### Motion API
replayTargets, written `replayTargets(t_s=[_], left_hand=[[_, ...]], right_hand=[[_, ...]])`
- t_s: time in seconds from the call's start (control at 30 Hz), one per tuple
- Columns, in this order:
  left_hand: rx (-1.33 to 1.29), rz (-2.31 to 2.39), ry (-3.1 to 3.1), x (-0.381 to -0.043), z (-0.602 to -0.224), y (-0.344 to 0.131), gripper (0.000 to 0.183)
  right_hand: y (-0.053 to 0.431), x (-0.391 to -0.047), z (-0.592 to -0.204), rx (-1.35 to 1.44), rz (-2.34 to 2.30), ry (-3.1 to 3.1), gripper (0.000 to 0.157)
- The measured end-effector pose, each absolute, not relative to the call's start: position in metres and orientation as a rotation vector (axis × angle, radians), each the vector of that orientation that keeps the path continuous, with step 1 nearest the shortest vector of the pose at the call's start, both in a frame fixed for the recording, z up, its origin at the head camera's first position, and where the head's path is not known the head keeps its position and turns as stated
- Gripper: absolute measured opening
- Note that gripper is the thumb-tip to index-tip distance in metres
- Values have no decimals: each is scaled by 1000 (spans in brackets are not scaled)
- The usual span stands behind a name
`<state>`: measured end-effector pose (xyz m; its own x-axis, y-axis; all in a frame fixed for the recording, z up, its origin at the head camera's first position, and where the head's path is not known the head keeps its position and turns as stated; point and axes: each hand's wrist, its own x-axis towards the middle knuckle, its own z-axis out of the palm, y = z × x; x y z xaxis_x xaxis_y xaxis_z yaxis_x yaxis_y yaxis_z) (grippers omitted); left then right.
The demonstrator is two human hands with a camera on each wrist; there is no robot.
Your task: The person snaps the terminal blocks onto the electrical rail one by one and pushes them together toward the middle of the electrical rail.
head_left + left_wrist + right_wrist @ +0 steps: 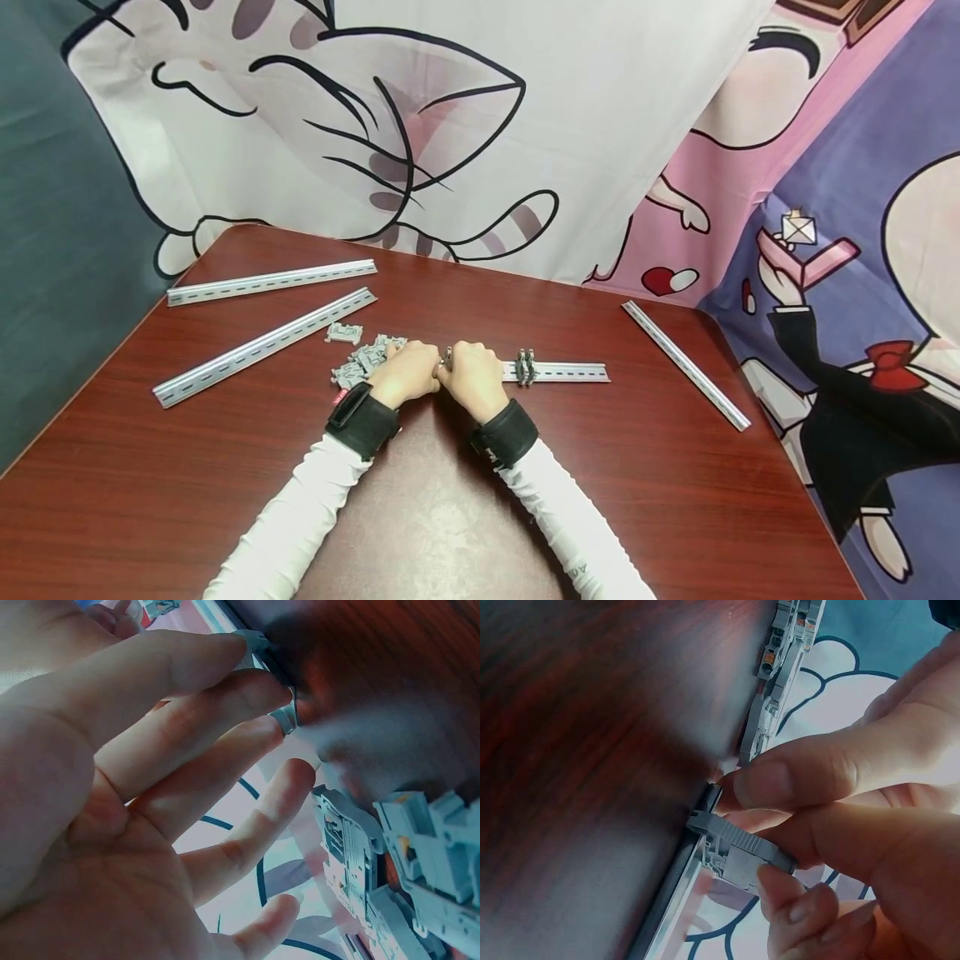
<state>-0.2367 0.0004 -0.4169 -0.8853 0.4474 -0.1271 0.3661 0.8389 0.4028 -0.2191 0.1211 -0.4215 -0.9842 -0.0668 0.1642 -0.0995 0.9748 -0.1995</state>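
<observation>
A slotted metal DIN rail lies crosswise in front of the person, its left part covered by both hands. My right hand pinches a grey terminal block standing on the rail, clearest in the right wrist view. Close against it, my left hand holds the rail near its left end, thumb and fingertips gathered there in the left wrist view. Exact finger contact is partly hidden. More terminal blocks sit upright on the rail right of the hands. A heap of loose grey terminal blocks lies beside the left hand.
Two other rails, one farther back and one nearer, lie at the left. Another rail slants at the right. A single terminal block lies behind the heap. Printed cloth hangs along the table's back edge.
</observation>
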Motion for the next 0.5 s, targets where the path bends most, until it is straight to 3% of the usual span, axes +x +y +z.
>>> replayTargets(t_s=[0.5], left_hand=[[624, 529, 2836, -233, -414, 2, 14]], right_hand=[[121, -222, -421, 114, 273, -2960, 38]])
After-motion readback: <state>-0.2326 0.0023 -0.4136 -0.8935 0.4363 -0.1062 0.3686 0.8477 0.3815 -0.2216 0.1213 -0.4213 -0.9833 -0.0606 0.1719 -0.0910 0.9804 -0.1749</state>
